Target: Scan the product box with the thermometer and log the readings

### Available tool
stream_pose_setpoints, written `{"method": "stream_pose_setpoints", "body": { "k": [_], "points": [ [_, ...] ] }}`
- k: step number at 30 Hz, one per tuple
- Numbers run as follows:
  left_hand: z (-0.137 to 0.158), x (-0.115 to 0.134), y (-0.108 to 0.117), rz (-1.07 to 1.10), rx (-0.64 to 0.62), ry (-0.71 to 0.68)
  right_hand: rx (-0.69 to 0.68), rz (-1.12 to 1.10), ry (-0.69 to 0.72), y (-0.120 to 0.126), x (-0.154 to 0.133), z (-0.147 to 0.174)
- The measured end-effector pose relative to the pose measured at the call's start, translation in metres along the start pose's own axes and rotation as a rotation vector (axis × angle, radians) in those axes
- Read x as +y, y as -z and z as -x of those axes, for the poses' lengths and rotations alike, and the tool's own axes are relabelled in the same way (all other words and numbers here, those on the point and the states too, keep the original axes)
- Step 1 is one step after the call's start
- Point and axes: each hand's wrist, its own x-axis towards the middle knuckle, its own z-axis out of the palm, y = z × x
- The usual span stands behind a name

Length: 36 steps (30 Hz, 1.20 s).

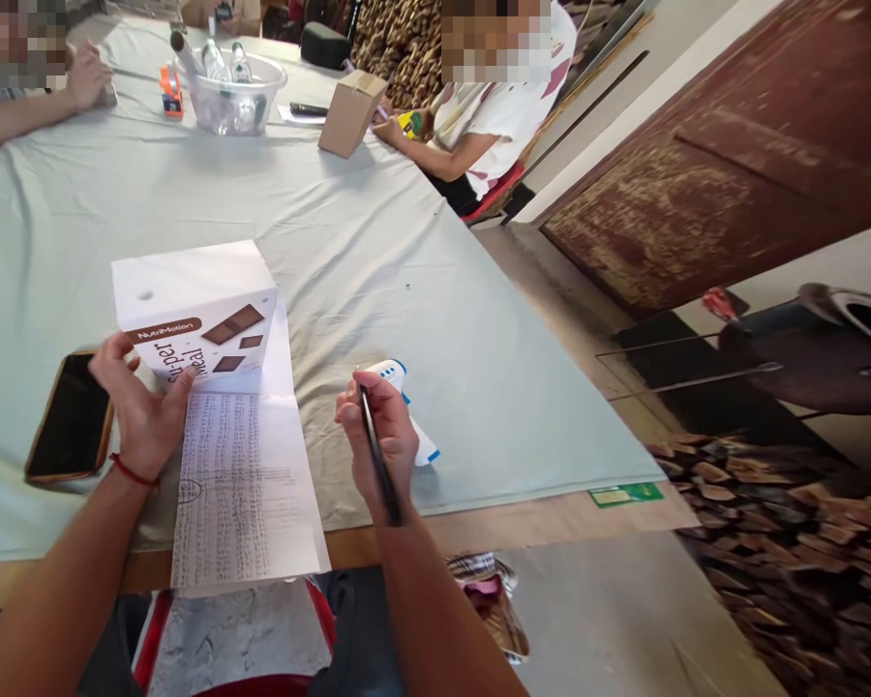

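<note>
Two hands work at the near edge of a cloth-covered table (377, 252). The left hand (139, 407) lies with fingers spread against the near lower corner of a white carton (195, 315) printed with brown squares, seemingly steadying it so it does not slide. The carton stands on the top end of a long handwritten sheet (243, 489), which runs toward the person and hangs over the table edge; the carton's weight looks to pin the paper flat. The right hand (378, 440) is closed in a pinch around a dark pen (377, 455), held upright just right of the sheet, not touching the paper. Behind that hand lies a white and blue device (406, 387), partly hidden. A dark phone (71, 418) rests face up just left of the left hand. Far across the table, other people sit near a clear bowl of bottles (233, 92) and a brown cardboard box (349, 111).
</note>
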Motion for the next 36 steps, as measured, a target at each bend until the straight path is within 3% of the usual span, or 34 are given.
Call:
{"method": "stream_pose_setpoints", "body": {
  "k": [2, 3, 5, 8, 11, 15, 22, 36],
  "points": [
    [0.009, 0.008, 0.005, -0.097, 0.149, -0.225, 0.043, -0.009, -0.02, -0.007, 0.004, -0.001],
    [0.014, 0.014, 0.006, -0.113, 0.135, -0.349, 0.046, -0.008, -0.043, -0.01, 0.006, -0.003],
    [0.023, 0.025, 0.005, -0.113, -0.142, -0.525, 0.037, 0.006, -0.089, -0.015, 0.011, -0.005],
    [0.032, 0.031, -0.005, -0.147, -0.636, -0.56, -0.012, 0.072, -0.074, -0.02, 0.017, -0.008],
    [0.034, 0.025, -0.018, -0.189, -0.836, -0.574, -0.078, 0.169, 0.02, -0.023, 0.023, -0.009],
    [0.034, 0.015, -0.025, -0.242, -0.865, -0.633, -0.117, 0.252, 0.005, -0.024, 0.03, -0.01],
    [0.036, 0.011, -0.029, -0.276, -0.812, -0.682, -0.157, 0.184, -0.012, -0.021, 0.036, -0.014],
    [0.038, 0.016, -0.03, -0.289, -0.789, -0.684, -0.221, 0.314, 0.053, -0.017, 0.041, -0.01]
  ]
}}
